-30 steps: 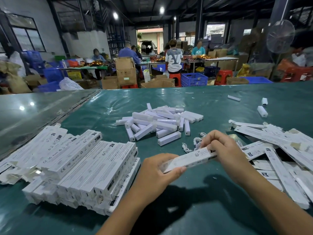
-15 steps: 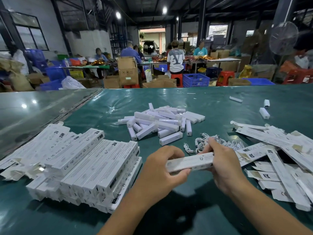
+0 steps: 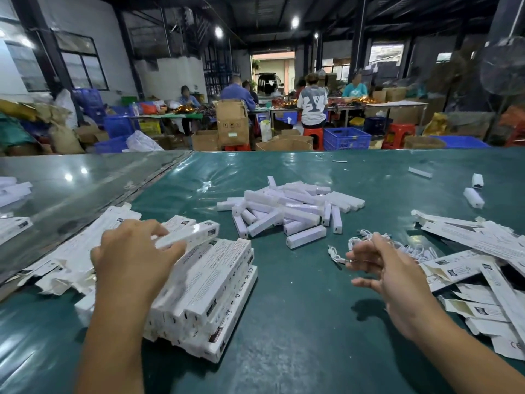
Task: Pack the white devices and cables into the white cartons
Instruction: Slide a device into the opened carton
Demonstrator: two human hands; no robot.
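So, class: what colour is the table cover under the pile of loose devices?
Dark teal green, glossy, seen in the head view: cover beneath the devices.

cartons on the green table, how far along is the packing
Done: a stack of closed cartons at near left. In hand: the left hand grips one more closed carton over that stack; the right hand is open near the cables. Left: a pile of loose devices and many flat cartons at right.

white cartons (image 3: 210, 282), teal table (image 3: 298, 322), seemingly white cables (image 3: 397, 248)
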